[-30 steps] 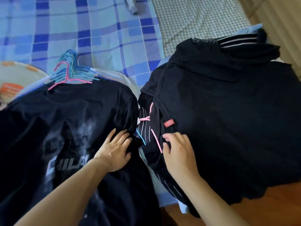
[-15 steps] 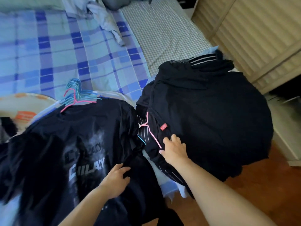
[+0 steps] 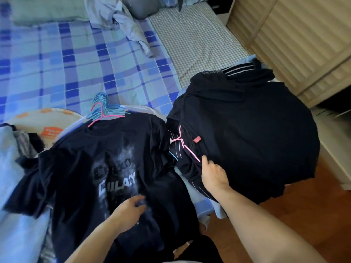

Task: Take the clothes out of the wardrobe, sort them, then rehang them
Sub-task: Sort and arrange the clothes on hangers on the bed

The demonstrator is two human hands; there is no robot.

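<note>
Right, my left hand (image 3: 131, 209) pinches the printed black shirt (image 3: 106, 168) on the left pile, my right hand (image 3: 213, 173) rests loosely curled beside the pink hanger (image 3: 185, 144) in the right pile (image 3: 247, 133) on the bed (image 3: 76, 59); risk: lifting snags tangled hangers (image 3: 102, 107), dragging both piles off.

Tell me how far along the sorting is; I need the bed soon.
Done: clothes are out, in two dark piles on the bed. In hand: left hand on the printed T-shirt, right hand by a pink hanger. Left: rehanging everything.
</note>
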